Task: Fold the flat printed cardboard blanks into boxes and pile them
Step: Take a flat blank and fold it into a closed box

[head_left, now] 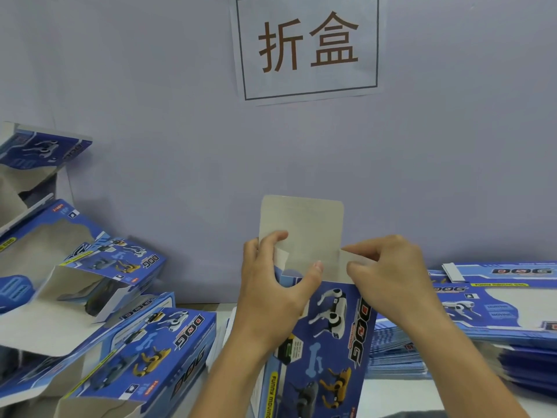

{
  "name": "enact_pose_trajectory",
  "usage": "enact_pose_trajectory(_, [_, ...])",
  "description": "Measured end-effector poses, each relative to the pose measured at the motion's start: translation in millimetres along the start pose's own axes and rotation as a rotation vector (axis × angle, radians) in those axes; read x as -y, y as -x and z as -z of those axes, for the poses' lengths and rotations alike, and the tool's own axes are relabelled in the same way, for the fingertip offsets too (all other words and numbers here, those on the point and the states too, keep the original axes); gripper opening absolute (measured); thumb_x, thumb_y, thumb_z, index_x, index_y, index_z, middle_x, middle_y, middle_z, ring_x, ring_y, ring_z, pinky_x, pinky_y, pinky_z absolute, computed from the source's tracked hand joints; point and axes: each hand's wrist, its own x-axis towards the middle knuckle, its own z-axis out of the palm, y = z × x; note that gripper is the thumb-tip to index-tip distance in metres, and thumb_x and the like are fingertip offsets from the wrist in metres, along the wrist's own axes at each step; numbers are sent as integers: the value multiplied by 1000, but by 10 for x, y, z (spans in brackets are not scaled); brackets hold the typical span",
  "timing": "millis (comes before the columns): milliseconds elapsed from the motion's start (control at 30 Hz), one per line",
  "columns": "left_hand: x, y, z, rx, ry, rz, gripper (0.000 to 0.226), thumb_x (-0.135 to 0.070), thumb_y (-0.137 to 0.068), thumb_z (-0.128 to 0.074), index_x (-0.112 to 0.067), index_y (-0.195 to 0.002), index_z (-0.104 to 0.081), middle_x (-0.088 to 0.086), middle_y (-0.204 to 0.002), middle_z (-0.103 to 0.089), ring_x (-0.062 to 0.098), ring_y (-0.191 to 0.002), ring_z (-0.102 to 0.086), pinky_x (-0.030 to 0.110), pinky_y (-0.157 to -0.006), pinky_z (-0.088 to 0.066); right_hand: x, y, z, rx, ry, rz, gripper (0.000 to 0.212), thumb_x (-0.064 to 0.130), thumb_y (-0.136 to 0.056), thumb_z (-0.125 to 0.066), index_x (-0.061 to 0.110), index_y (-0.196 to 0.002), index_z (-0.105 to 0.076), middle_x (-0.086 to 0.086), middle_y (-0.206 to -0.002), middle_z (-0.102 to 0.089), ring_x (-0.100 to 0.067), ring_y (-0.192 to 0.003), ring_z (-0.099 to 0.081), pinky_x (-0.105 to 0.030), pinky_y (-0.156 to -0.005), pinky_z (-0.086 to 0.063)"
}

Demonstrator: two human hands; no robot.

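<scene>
I hold the blue box (319, 336) upright with both hands. My left hand (271, 285) pinches its left small flap (281, 257), and my right hand (388, 273) pinches the right one. The grey top flap (301, 224) stands above my fingers (272, 238).

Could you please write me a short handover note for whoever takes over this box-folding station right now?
Left hand: grips the box in progress at its top left, thumb on the big grey end flap.
Right hand: pinches the small side flap.
That box stands upright at centre, top end open, flaps not tucked.
Done: folded boxes piled at left.
Left: close this box, pile it, then work through the flat blanks stacked at right.
</scene>
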Motion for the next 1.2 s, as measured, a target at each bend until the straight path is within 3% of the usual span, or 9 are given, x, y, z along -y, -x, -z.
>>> enact_pose_trajectory(200, [-6, 38, -32, 79, 19, -30, 57, -39, -88, -71, -34, -138, -43, -24, -125, -38, -30, -105, -36, -5, -80, -34, -86, -35, 90, 92, 235, 56, 30, 10, -81, -51, 26, -66, -71, 14, -47, -50, -14, -52, -45, -24, -46, -39])
enact_pose_trajectory(333, [15, 46, -22, 54, 53, -2, 53, -32, -90, -70, -35, -136, -45, -25, -124, -40, -31, -97, -39, -2, -78, -38, -89, -43, 106, 247, 307, 116, 33, 33, -97, -44, 22, -113, -71, 3, -99, -75, -24, -97, -67, -43, -84, -56])
enact_pose_trajectory(433, [52, 25, -10, 16, 119, 28, 49, -21, -91, -68, -30, -135, -47, -20, -124, -43, -30, -99, -42, -3, -74, -41, -125, -26, 42, 443, 163, 85, 57, 54, -102, -32, 7, -112, -63, -6, -94, -74, -17, -87, -68, -31, -76, -56])
enact_pose_trajectory(600, [176, -9, 24, -40, 136, 57, 42, -19, -91, -68, -29, -128, -53, -17, -122, -49, -26, -102, -45, -1, -77, -41, -192, 50, -30, 562, -253, -48, 58, 80, -79, -29, 51, -112, -67, 44, -93, -63, 18, -93, -61, -5, -72, -46])
enact_pose_trajectory(700, [245, -38, 95, -68, 130, 88, 35, -27, -91, -67, -34, -124, -54, -22, -122, -51, -27, -106, -43, -1, -79, -39, -243, 35, -79, 557, -515, -92, 44, 78, -81, -39, 59, -112, -65, 23, -113, -70, -8, -108, -67, -34, -100, -49])
enact_pose_trajectory(767, [272, -68, 136, -122, 217, 136, 29, -29, -92, -65, -36, -118, -55, -16, -121, -56, -6, -114, -53, 15, -86, -49, -247, 40, -111, 548, -625, -34, 40, 72, -84, -46, 57, -118, -62, 6, -121, -70, -19, -112, -66, -46, -104, -47])
enact_pose_trajectory(967, [213, -76, 133, -255, 427, 221, 49, -60, -69, -65, -30, -105, -53, 11, -110, -68, 26, -83, -74, 45, -64, -61, -160, 183, -378, 217, -749, 152, 35, 53, -88, -57, 41, -121, -60, 9, -110, -70, -12, -93, -71, -20, -71, -56])
enact_pose_trajectory(1067, [212, -90, 126, -282, 392, 223, 51, -64, -70, -62, -23, -101, -62, 11, -97, -70, 12, -62, -66, 28, -55, -56, -71, 225, -471, 107, -843, 121, 31, 51, -86, -58, 37, -114, -59, -2, -101, -72, -39, -85, -67, -42, -62, -59])
enact_pose_trajectory(1200, [203, -72, 75, -102, 381, 272, 62, -66, -68, -63, -23, -112, -66, 3, -104, -74, 17, -93, -73, 38, -77, -61, -87, 212, -502, 25, -846, 43, 34, 53, -82, -55, 38, -111, -64, -8, -93, -73, -41, -83, -68, -54, -67, -57])
